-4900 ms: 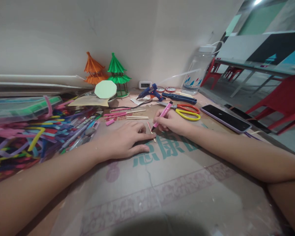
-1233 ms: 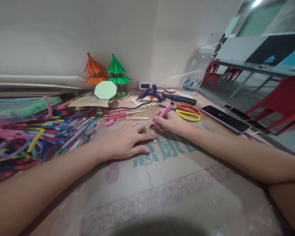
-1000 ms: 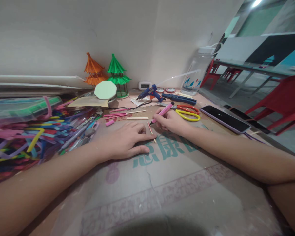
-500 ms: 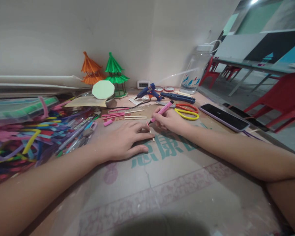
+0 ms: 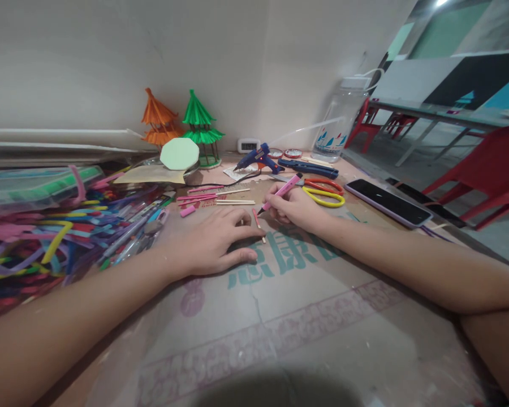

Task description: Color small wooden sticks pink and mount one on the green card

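Note:
My right hand (image 5: 293, 208) is closed round a pink marker pen (image 5: 282, 192), its dark tip pointing down at a short thin wooden stick (image 5: 257, 219). Pink colours the stick's far part, while its near end is pale wood. My left hand (image 5: 214, 240) rests on the cardboard (image 5: 305, 316) with fingers apart, one fingertip at the stick. Beyond the left hand lies the pink pen cap (image 5: 188, 211). Farther back are several pink sticks (image 5: 197, 198) and plain wooden sticks (image 5: 235, 202).
A blue glue gun (image 5: 258, 159), a blue utility knife (image 5: 309, 168), scissors (image 5: 323, 196) and a phone (image 5: 388, 202) lie behind and to the right. Fuzzy craft stems (image 5: 29, 249) crowd the left. Orange (image 5: 159, 116) and green (image 5: 201, 118) pagoda models and a water bottle (image 5: 333, 121) stand at the wall.
The marker tip has shifted slightly right, off the stick. A finger of my left hand has bent back, leaving more of the pink part uncovered.

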